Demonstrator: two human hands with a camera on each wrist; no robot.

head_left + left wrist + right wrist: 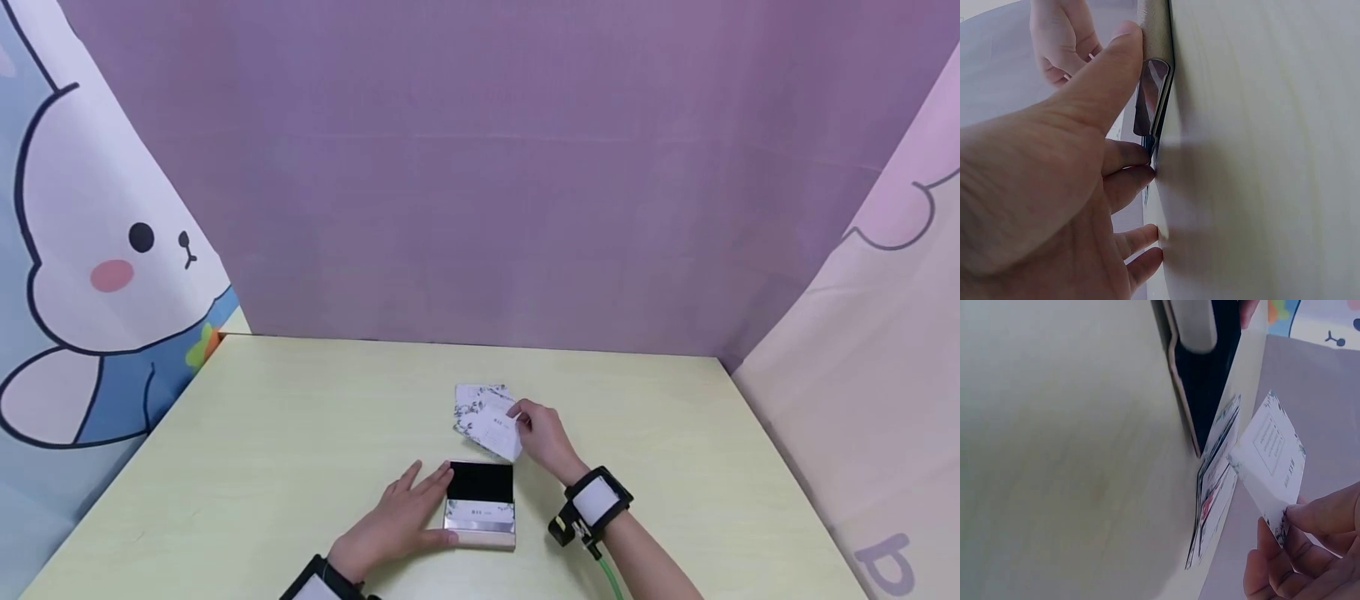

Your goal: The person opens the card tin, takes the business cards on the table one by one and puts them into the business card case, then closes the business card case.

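Observation:
An open card case (480, 504) with a black lining lies on the pale yellow table (300, 433), a card resting in its near half. My left hand (397, 521) lies flat beside the case, fingers straight, thumb (1110, 69) against its near edge (1157, 94). Beyond the case sits a small pile of white floral cards (476, 404) (1213, 487). My right hand (543, 437) pinches one white card (498, 433) (1269, 459) by its corner and holds it lifted over the pile.
Purple cloth hangs behind the table. A rabbit-print curtain (90, 250) stands on the left and a pink one (885, 350) on the right. Bare table surface lies to either side of the case.

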